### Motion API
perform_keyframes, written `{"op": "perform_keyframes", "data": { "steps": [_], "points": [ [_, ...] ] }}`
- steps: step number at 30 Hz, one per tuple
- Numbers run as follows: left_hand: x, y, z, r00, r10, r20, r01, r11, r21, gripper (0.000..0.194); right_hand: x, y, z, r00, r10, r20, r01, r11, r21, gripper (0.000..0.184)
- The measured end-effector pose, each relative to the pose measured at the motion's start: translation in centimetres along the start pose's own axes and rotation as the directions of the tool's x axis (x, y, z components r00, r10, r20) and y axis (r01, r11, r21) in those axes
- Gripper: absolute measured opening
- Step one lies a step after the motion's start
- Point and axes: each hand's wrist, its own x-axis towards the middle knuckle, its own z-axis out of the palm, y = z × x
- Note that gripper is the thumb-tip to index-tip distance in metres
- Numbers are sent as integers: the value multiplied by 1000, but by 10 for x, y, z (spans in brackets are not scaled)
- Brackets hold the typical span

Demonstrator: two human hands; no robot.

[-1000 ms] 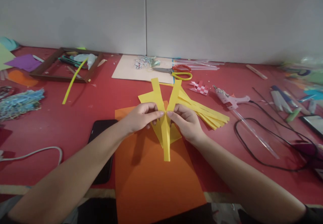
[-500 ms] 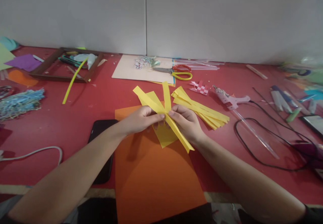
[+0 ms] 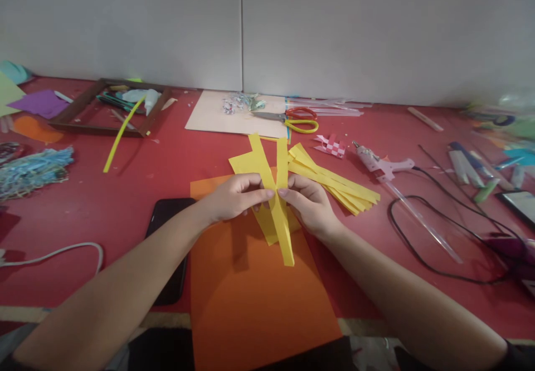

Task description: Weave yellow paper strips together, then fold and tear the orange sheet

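Between them, my left hand (image 3: 244, 194) and my right hand (image 3: 308, 201) pinch crossed yellow paper strips (image 3: 282, 232) at the point where they meet. Two strip ends fan upward and the others point down toward me. Both hands are closed, thumbs on top and nearly touching. Behind the strips lies a yellow piece of paper (image 3: 240, 164), partly covered by my left hand. Underneath everything is an orange sheet (image 3: 259, 310) that reaches past the table's front edge. A pile of yellow paper strips (image 3: 338, 184) rests just beyond my right hand.
Scissors (image 3: 301, 121) lie on pale sheets (image 3: 209, 115) at the back. A pink glue gun (image 3: 382, 166) with a black cord is on the right, near a woven pink paper piece (image 3: 333, 146). A black phone (image 3: 169, 248) sits beside my left forearm. A brown frame (image 3: 94, 128) holds small supplies.
The held strips have turned clockwise, so their lower end now points nearly straight toward me and the upper left end has swung right. My hands have barely moved.
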Motion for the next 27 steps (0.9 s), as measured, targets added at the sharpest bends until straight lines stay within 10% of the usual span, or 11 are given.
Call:
{"op": "perform_keyframes", "data": {
  "steps": [15,27],
  "points": [
    [1,3,1,993,-47,-107,43,998,-36,23,2,0,0,993,-88,-76,84,995,-55,30],
    [-3,5,0,995,-73,68,69,996,59,31,1,1,0,999,-36,-41,36,999,-12,25]
  ]
}}
